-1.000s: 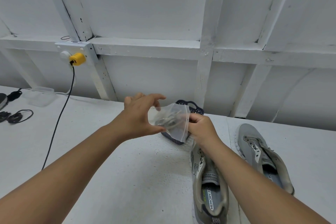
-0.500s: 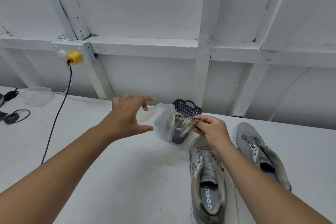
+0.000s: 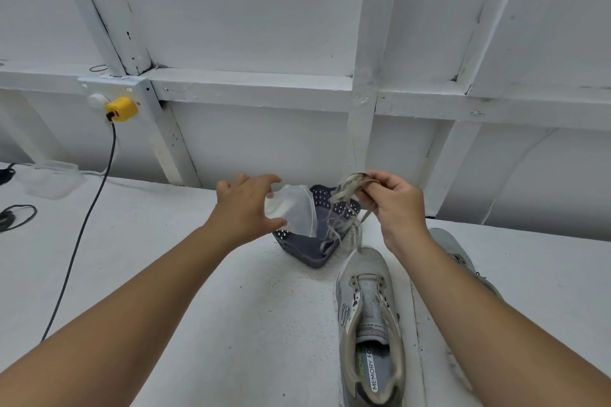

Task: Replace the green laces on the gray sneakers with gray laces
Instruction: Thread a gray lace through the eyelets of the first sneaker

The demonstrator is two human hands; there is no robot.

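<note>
Previously half inside the clear bag [image 3: 292, 210], the gray laces [image 3: 347, 205] had come fully out and hung in a loose bundle from the right hand [image 3: 393, 200], which pinched their top above the basket [image 3: 310, 249]. Left hand [image 3: 246, 205] gripped the emptied bag. Both gray sneakers [image 3: 368, 324] lay lengthwise on the tabletop [image 3: 198, 324], toes toward the wall.
</note>
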